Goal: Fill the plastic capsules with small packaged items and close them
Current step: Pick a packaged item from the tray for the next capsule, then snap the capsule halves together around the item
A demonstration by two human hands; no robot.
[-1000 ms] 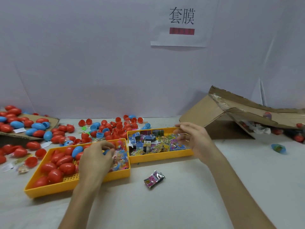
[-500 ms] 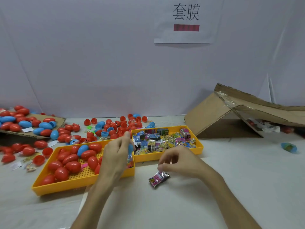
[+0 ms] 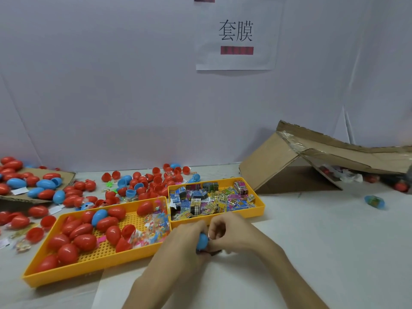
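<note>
A: Can make out only a sliver of the blue capsule [image 3: 202, 241], buried between the left grip [image 3: 178, 248] and the right grip [image 3: 234, 235].
B: Same here. Cannot tell its contents, nor identify the dark scrap [image 3: 214, 253] at the right grip's fingertips.
A: Cannot read the print on the packets [image 3: 209, 201]: too small.
B: Cut off at the right edge, that cardboard box [image 3: 312, 157]; too dim under its flap to name anything.

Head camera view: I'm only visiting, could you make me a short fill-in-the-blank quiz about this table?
1. The left hand grips a ____ capsule, and the right hand pinches a packet at it.
2. Most capsules in the left tray are ____.
3. The tray on the ____ holds only packaged items, no capsules.

Missing words: blue; red; right.
</note>
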